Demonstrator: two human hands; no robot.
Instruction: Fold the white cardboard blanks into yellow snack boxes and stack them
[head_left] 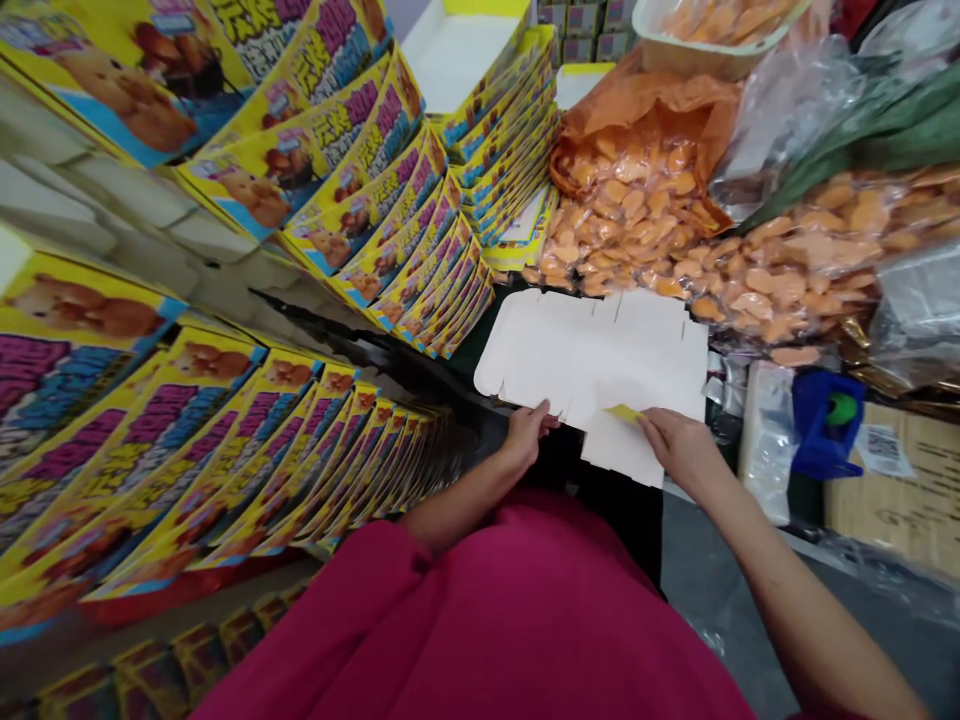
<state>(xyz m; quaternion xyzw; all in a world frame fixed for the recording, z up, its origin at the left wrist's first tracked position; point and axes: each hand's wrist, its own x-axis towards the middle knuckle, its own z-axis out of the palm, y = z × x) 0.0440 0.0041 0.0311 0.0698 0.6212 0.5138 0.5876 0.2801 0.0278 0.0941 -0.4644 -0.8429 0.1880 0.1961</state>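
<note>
A flat, unfolded white cardboard box blank lies white side up in front of me, and both hands hold its near edge. My left hand pinches the near left edge with curled fingers. My right hand grips a near flap, where a yellow printed corner is turned up. Below the hands is my pink top.
Rows of yellow printed boxes stand stacked at left and behind. Bags of orange wrapped snacks pile up at the back right. A blue tape dispenser and a brown carton sit to the right.
</note>
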